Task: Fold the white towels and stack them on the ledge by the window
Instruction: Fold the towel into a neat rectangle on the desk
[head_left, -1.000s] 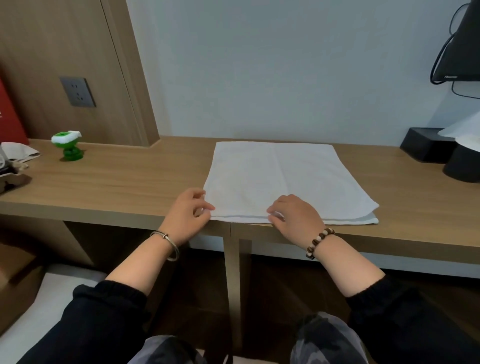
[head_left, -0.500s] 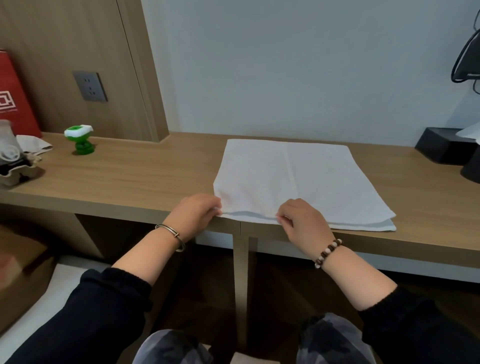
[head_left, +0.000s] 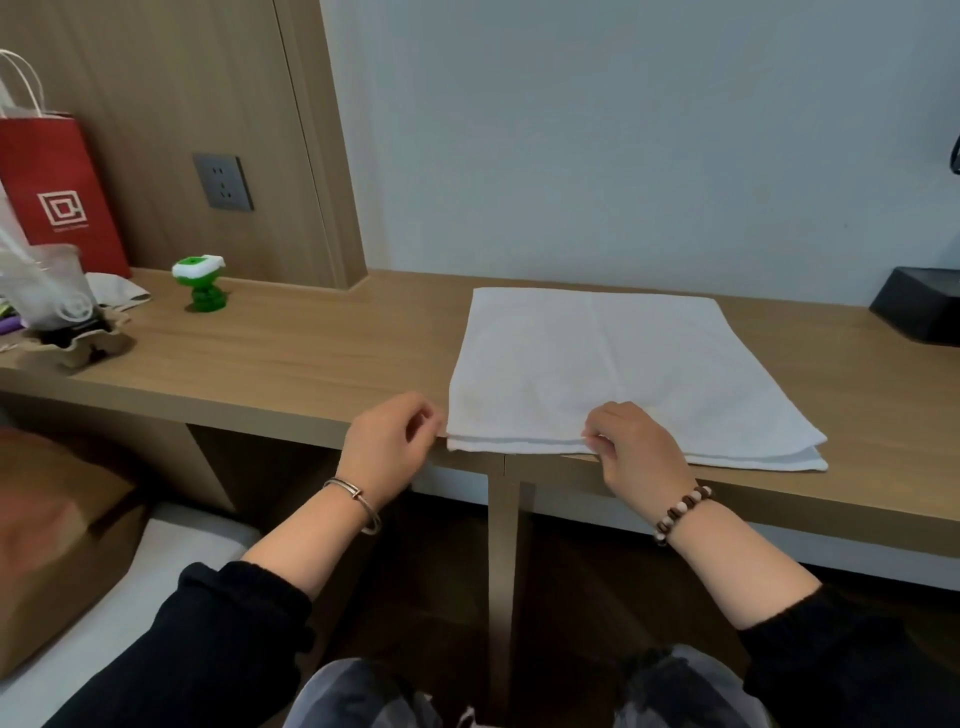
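Pinching white towel (head_left: 597, 358) for next fold
R hand (head_left: 641, 452) fingers are pinching near hem; L hand (head_left: 387, 449) fingers are curling at near-left corner, grip unclear. Towel's lying flat on desk (head_left: 311, 364) front. Best: catching both layers, keeping corners matched.

Right hand (head_left: 636, 452) pinches the white towel (head_left: 597, 364); left hand (head_left: 387, 449) at its corner.

left hand (head_left: 388, 448) pulled back to towel (head_left: 597, 358) corner; right hand (head_left: 635, 448) pinches edge
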